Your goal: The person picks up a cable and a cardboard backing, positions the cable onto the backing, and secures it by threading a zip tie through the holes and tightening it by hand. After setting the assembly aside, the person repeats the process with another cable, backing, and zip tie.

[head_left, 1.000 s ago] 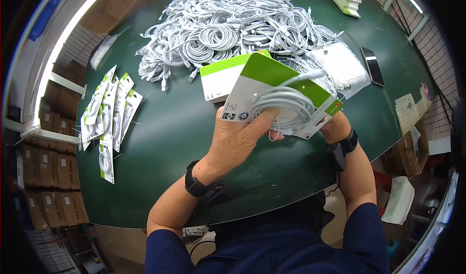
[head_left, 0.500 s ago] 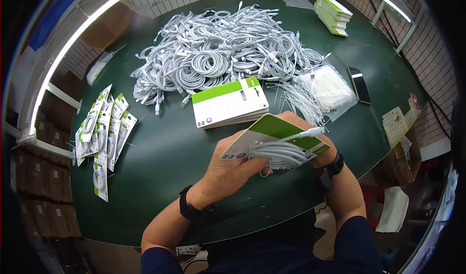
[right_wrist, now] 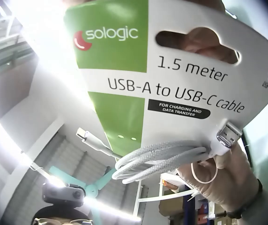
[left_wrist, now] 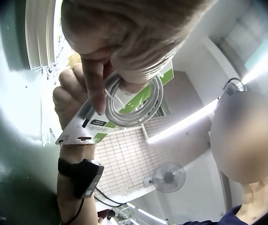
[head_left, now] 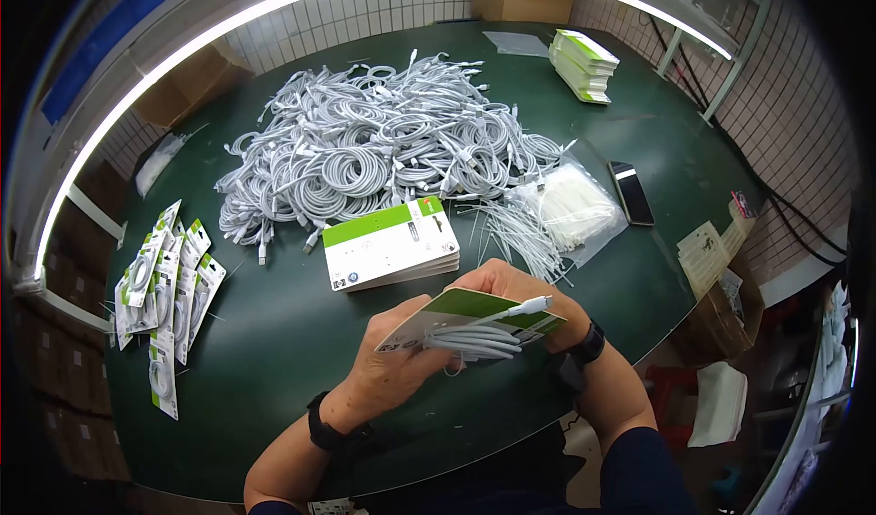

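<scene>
A green and white packaging card for a USB cable is between both hands. Across its front lies a coiled pale USB cable, a thin white tie loop hanging from it. My left hand pinches the coil against the card; its thumb and finger lie at the coil in the left wrist view. Curled behind the card's right part is my right hand, its fingertips mostly hidden. Skin shows through the card's hang hole.
A heap of coiled cables covers the table's far middle. Before it stand a stack of cards, loose cable ties and a bag of ties. Carded cables lie left; a phone and more cards right.
The head view has tilted up, so the table's things sit lower in it. Both hands still hold the card and cable, now tipped flatter and nearer the body.
</scene>
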`<state>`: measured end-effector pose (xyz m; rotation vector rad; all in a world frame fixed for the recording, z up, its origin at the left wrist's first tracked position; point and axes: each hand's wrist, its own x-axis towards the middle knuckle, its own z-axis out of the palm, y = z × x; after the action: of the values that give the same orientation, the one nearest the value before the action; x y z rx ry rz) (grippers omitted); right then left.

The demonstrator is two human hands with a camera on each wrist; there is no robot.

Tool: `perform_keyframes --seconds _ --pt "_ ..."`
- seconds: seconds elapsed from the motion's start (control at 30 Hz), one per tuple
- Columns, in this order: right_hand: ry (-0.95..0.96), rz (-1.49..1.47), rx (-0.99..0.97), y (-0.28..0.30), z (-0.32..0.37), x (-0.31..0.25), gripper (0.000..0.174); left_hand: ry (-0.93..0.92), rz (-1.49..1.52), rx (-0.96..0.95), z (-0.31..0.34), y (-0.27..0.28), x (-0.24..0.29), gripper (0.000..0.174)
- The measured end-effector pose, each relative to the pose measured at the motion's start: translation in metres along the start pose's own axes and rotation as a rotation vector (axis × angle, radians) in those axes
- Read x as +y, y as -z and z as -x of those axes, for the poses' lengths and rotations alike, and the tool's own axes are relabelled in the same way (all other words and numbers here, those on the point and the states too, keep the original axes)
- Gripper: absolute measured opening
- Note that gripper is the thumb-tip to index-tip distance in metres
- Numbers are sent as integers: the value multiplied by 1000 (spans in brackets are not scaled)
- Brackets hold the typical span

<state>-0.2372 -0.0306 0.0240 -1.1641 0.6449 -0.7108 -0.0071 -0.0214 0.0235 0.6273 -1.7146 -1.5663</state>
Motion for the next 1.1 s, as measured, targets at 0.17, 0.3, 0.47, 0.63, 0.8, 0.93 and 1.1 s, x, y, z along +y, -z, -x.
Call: perform_keyframes --seconds 0.17,0.3,0.47,0.63,0.8,0.93,1.1 --pt "29 81 3 -8 1 -8 30 -16 -44 -3 1 1 -6 10" --pt "48 198 63 -7 1 -7 24 3 3 26 1 0 -5 13" --pt "57 247 185 -5 -7 3 12 -86 -89 -9 1 1 -6 22" --pt "203 267 261 5 -13 18 16 32 -51 34 5 6 7 30" --pt "357 300 236 2 -8 32 39 100 155 134 8 -6 10 27" --pt "346 221 235 -1 17 39 39 41 240 160 4 -5 12 29" --pt "255 82 260 -1 31 46 40 55 250 159 4 -2 9 32"
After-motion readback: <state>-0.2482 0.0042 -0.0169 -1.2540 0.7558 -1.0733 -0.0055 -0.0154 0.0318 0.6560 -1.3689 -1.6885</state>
